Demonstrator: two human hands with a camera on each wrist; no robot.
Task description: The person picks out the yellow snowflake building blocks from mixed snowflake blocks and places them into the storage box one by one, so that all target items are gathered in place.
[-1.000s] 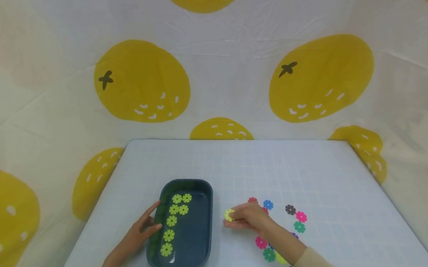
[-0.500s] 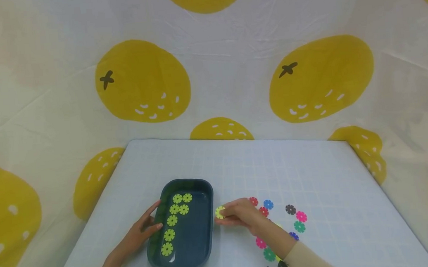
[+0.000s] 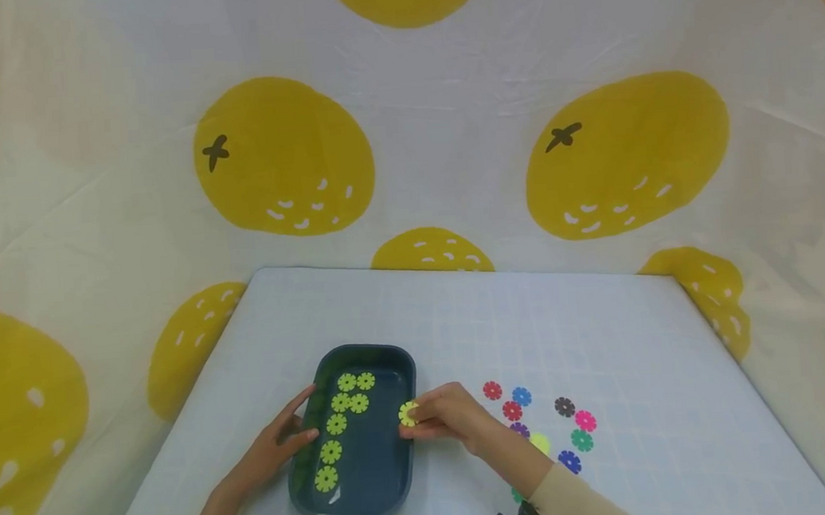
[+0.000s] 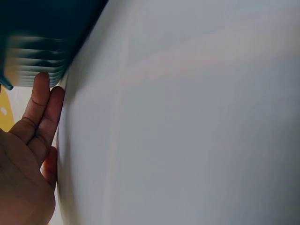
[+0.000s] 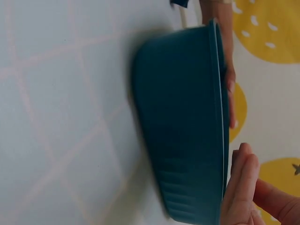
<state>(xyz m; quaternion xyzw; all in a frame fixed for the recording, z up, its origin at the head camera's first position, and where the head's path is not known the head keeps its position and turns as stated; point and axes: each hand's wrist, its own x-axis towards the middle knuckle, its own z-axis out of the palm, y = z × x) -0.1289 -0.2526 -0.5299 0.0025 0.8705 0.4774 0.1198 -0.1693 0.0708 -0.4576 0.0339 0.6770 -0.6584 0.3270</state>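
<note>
A dark teal tray [image 3: 373,468] stands on the table, with several yellow-green notched plastic discs [image 3: 332,452] lying in it, mostly along its left side. My left hand [image 3: 268,449] rests against the tray's left side, thumb and forefinger spread along the rim. In the left wrist view, its straight fingers [image 4: 41,101] touch the ridged outer wall. With thumb and fingers, my right hand [image 3: 455,416] pinches one more yellow-green notched disc [image 3: 407,414] over the tray's right rim. The right wrist view has that hand [image 5: 241,190] beside the rim, its disc hidden there.
Right of the tray, several loose notched discs lie scattered, among them a red one [image 3: 492,391], a light blue one [image 3: 521,396], a black one [image 3: 564,406] and a green one [image 3: 582,440]. My right forearm passes over part of this group. A patterned cloth [image 3: 448,151] hangs behind the table.
My right hand has moved left with the yellow-green disc, from beside the scattered discs to the tray's right rim. The left hand has stayed at the tray's left side.
</note>
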